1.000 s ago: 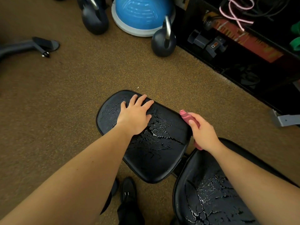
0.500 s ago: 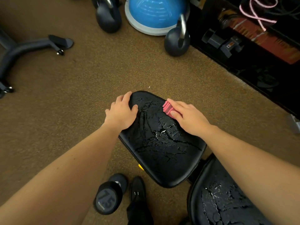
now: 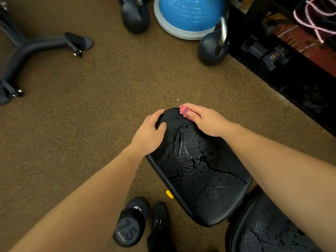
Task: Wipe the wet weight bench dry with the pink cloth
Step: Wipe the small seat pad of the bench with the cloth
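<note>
The black weight bench seat pad (image 3: 196, 171) fills the middle of the view, with water streaks and droplets across it. A second wet black pad (image 3: 269, 231) lies at the lower right. My right hand (image 3: 205, 120) holds the folded pink cloth (image 3: 184, 110) and presses it on the seat pad's far end. My left hand (image 3: 151, 131) grips the pad's far left edge, thumb on top, fingers curled over the rim.
A 7.5 dumbbell (image 3: 130, 227) and a black shoe (image 3: 160, 226) lie near the pad's left side. Two kettlebells (image 3: 213, 46) (image 3: 135, 14) and a blue balance dome (image 3: 189, 14) stand ahead. A black equipment rack (image 3: 283, 57) runs along the right. A machine base (image 3: 27, 50) lies at left.
My right hand carried the pink cloth from the pad's right edge across to its far end. My left hand slid from flat on the pad to gripping its left edge.
</note>
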Motion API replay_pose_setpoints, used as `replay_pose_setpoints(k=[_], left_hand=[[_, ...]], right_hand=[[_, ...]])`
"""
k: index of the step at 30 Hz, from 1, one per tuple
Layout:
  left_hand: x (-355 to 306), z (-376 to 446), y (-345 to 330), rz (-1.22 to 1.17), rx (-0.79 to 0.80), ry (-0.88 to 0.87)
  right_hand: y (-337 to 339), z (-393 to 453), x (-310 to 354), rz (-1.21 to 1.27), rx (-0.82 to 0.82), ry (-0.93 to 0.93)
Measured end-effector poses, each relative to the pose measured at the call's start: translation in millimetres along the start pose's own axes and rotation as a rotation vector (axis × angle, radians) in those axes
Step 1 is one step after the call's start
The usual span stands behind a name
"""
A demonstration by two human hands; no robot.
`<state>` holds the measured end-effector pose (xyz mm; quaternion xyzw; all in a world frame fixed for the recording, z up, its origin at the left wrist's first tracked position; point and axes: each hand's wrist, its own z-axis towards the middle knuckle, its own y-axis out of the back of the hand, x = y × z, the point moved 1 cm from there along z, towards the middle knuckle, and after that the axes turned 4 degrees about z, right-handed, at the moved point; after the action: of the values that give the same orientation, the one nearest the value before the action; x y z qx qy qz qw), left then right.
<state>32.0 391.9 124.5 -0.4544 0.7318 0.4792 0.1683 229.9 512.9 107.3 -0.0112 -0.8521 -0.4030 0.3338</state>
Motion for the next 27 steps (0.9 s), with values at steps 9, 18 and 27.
replay_pose_setpoints(k=[9,18,27], left_hand=[[6,2,8,-0.207,-0.004,0.107],[-4,-12,2,-0.028,-0.009,0.072],[-8,-26,-13,0.054,-0.097,0.111]], right_hand=[[1,0,18,0.066,-0.025,0.242],[9,-69,-42,0.072,-0.098,0.167],[-8,-119,-77,-0.019,-0.184,0.087]])
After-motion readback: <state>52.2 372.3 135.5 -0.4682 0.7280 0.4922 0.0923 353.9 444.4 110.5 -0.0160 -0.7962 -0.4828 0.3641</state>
